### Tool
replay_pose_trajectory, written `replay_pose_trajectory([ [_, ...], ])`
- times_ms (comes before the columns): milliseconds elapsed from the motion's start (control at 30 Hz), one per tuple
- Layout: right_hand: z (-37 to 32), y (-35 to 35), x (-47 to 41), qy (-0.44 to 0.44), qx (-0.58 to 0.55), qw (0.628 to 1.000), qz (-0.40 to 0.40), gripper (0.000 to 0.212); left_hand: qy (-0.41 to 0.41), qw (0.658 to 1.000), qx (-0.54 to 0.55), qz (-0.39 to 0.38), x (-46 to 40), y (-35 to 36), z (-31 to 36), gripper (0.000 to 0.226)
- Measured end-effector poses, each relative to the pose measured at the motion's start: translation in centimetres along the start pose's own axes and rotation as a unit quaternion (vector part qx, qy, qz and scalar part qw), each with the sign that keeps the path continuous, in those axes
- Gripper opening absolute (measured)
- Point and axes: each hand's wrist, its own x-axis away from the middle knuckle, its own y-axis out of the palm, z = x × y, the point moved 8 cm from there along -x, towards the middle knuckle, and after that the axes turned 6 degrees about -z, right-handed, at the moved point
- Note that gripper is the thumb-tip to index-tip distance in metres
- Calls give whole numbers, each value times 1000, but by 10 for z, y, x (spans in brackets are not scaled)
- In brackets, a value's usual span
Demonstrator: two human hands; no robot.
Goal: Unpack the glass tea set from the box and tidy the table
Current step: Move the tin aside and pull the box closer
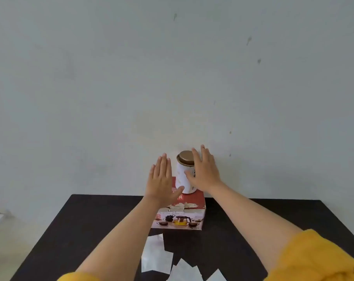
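A red and white tea set box (189, 201), printed with a picture of a glass teapot and cups, stands shut at the far middle of the dark table (263, 230). On its lid stands a white tin (182, 175) with a bronze lid. My left hand (162, 179) is flat with fingers together, just left of the tin, thumb near its base. My right hand (204, 171) is open with fingers spread against the tin's right side. Neither hand grips it.
Several white paper pieces (157, 258) lie on the table's near middle, in front of the box. A pale wall rises right behind the table. The table's left edge slants toward me, with light floor beyond it.
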Motion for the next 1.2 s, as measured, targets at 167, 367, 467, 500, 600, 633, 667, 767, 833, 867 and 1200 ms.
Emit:
replay_pose_trajectory([
  [167, 14, 31, -4, 25, -26, 999, -1, 81, -35, 998, 13, -51, -3, 57, 3, 98],
  [367, 20, 55, -2, 31, -146, 987, 55, 85, -67, 990, 38, -121, -3, 112, 5, 96],
  [467, 23, 62, -7, 40, -192, 978, 70, 86, -80, 985, 49, -148, -3, 129, 5, 94],
  [500, 24, 62, -9, 45, -198, 977, 73, 86, -82, 985, 47, -147, -3, 131, 5, 95],
  [600, 23, 67, -14, 48, -199, 975, 81, 86, -79, 985, 39, -148, -5, 133, 6, 104],
  [633, 23, 67, -15, 49, -200, 975, 81, 85, -77, 985, 39, -152, -5, 133, 5, 106],
  [667, 23, 67, -14, 49, -204, 974, 80, 85, -77, 984, 40, -156, -5, 133, 5, 107],
  [767, 25, 61, -12, 41, -218, 972, 73, 83, -80, 980, 39, -180, -5, 132, 6, 98],
  [833, 32, 51, -4, 37, -219, 971, 82, 83, -86, 976, 42, -196, -3, 129, 8, 94],
  [867, 38, 45, 2, 38, -218, 971, 90, 83, -86, 976, 39, -197, -3, 127, 10, 91],
  [1200, 158, 14, 79, 110, -180, 972, 101, 83, -7, 986, 34, -161, -5, 108, 105, 81],
])
